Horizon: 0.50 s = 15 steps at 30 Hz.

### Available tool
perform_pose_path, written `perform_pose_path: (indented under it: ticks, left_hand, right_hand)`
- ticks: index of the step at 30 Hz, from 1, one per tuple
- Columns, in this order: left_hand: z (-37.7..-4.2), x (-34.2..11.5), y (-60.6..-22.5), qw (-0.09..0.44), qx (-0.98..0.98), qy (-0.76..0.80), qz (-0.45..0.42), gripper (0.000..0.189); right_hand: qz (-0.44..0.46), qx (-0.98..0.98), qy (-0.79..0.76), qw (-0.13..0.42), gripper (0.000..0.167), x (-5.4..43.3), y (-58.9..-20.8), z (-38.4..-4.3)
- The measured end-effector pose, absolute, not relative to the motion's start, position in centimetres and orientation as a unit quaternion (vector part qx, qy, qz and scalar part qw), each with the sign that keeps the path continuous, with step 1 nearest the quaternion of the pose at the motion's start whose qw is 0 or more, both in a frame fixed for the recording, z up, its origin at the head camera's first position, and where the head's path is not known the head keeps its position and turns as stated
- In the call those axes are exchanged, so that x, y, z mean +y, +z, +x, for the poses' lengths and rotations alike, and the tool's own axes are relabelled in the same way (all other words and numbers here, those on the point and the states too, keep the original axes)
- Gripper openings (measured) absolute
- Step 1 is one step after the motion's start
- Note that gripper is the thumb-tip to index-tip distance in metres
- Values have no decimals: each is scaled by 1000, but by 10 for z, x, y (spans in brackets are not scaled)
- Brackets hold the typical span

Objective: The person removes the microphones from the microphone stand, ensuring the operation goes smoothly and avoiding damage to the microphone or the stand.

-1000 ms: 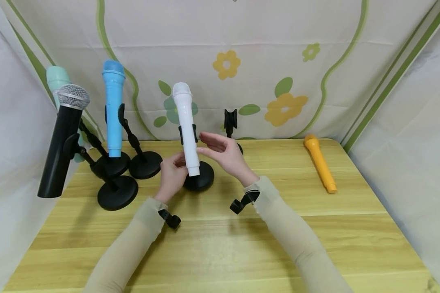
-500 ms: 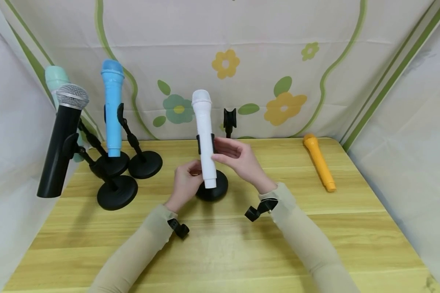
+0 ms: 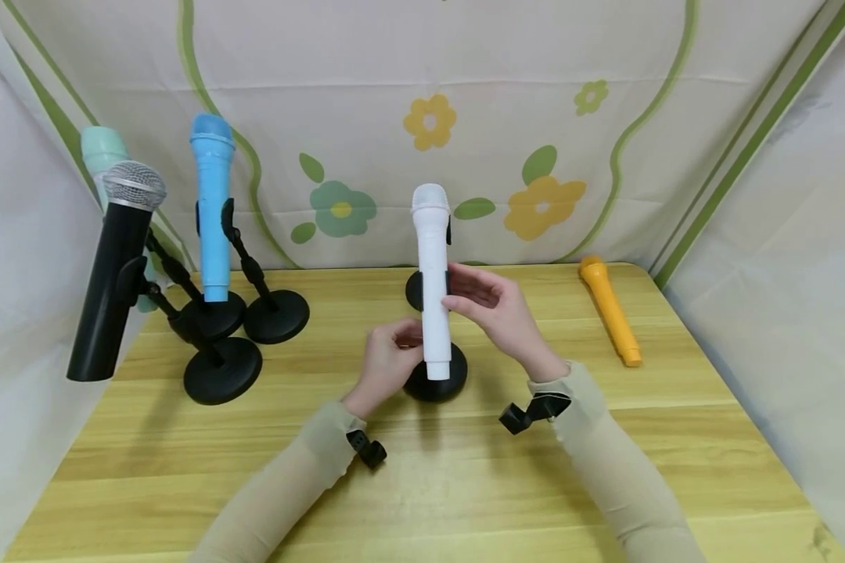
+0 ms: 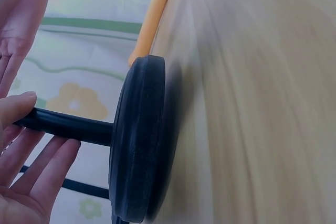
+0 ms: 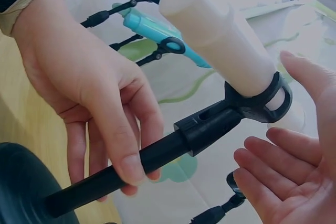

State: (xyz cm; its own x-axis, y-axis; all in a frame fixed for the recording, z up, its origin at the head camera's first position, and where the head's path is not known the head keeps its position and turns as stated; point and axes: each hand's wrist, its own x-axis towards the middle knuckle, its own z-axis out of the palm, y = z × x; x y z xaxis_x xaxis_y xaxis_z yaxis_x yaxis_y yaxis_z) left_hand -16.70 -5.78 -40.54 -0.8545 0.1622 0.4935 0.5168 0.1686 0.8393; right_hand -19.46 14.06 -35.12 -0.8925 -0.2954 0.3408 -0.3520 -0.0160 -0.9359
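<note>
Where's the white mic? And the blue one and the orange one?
White mic (image 3: 434, 293): head view, on its handle.
Blue mic (image 3: 214, 209): head view, on its handle.
Orange mic (image 3: 611, 313): head view, on its handle.

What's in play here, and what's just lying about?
In play:
- white microphone
- its stand
- left hand, holding that stand
- right hand, beside the microphone

Apparently just around:
- black microphone
- blue microphone
- mint microphone
- their stands
- orange microphone
- rear stand

The table has a light, yellowish wood top with visible grain. Behind it there is a white cloth, printed with flowers, green leaves and wavy green lines. Whitish side walls stand at both sides.
</note>
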Motion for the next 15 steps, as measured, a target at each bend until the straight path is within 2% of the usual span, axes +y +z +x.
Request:
perform_pose_path:
  ticks: [8,15]
  left_hand:
    - [-184,-46,-443,117,-737,-626,-227,17]
    - [-184,-46,-444,90,-731,-634,-235,17]
  right_hand:
    - [192,-721,665,16,49,147,-348,-193]
    - [176,-736,654,14,50,149,-343,-192]
